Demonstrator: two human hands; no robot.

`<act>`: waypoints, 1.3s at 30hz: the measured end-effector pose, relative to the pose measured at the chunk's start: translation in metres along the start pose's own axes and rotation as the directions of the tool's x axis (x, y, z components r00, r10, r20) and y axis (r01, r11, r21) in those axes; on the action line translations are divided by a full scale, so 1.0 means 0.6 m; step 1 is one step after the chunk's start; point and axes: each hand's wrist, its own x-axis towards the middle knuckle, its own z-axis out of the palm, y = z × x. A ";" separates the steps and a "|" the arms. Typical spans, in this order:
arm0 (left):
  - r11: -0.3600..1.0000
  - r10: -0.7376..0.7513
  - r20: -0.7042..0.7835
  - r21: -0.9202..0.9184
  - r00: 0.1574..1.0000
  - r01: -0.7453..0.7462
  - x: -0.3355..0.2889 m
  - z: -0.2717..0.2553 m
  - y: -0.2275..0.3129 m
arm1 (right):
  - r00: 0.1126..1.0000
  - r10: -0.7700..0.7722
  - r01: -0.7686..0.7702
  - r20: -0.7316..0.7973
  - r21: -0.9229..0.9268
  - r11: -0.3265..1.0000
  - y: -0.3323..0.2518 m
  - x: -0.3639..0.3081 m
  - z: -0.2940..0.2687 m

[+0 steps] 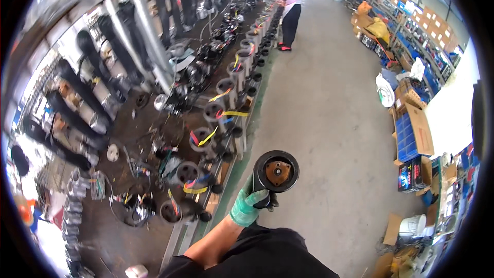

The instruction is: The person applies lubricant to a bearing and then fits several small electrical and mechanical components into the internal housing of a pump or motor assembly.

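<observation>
My left hand, in a green glove, is closed around the short lower stem of a round black housing. The housing has a thick rim. A brown metal plate with a small round centre sits inside it. I hold it up over the aisle, just right of the workbench edge, with its round face toward me. Part of the stem is hidden by my fingers. My right hand does not show.
Left of me runs a long dark workbench with a row of grey cylindrical housings with coloured wires along its edge. Long black parts stand behind. A person stands at the bench farther up the aisle. Boxes and shelves line the right.
</observation>
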 end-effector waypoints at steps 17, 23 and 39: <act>0.996 -0.003 0.000 -0.090 1.000 0.003 0.783 0.041 0.095 | 0.638 -0.698 0.730 0.324 0.032 0.683 -0.887 0.464 0.071; 0.994 0.104 -0.239 -0.013 0.966 -0.110 1.024 0.086 0.117 | 0.832 -0.554 0.539 0.009 0.220 0.813 -1.569 0.384 0.033; 0.936 0.298 -0.261 -0.109 0.918 -0.334 1.760 0.152 0.442 | 0.870 -0.275 0.357 0.409 -0.137 0.924 -1.949 0.446 0.205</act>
